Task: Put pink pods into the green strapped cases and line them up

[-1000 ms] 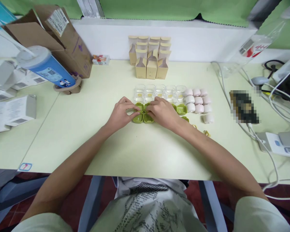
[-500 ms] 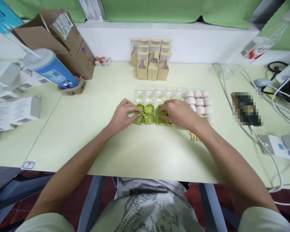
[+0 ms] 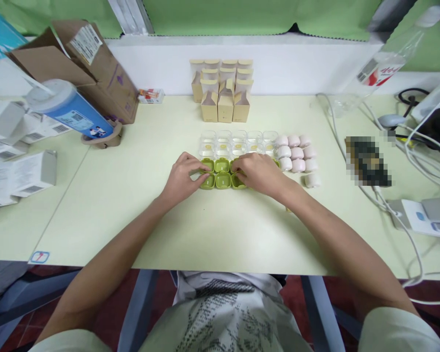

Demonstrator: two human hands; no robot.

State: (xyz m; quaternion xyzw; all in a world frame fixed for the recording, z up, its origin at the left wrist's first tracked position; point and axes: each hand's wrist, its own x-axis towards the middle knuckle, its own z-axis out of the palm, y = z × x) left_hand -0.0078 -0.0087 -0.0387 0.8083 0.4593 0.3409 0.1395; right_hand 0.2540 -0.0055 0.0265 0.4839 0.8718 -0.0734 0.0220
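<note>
Small green square cups (image 3: 223, 180) stand in two rows on the table, open side up. My left hand (image 3: 183, 177) grips the left end of these rows, its index finger at a back cup and its thumb at a front cup. Farther right, my right hand (image 3: 260, 172) reaches over the rows from above. Its thumb and fingers are at the third column of cups, and the hand hides most cups to the right. Behind the green cups lie clear plastic lids (image 3: 238, 142) with yellow marks. Pale pink and white rounded pieces (image 3: 297, 153) are grouped beside them.
Open beige cartons (image 3: 225, 105) stand at the back wall. To the left are a brown cardboard box (image 3: 110, 83), a blue cup (image 3: 82, 115) and white boxes (image 3: 33, 173). Cables (image 3: 335, 132), a clear bottle (image 3: 383, 68) and a pixelated dark object (image 3: 368, 161) occupy the right side.
The right hand has shifted left, bringing the third column of green cups against the second and closing the gap. The left hand stays at the left end. The view has shifted slightly.
</note>
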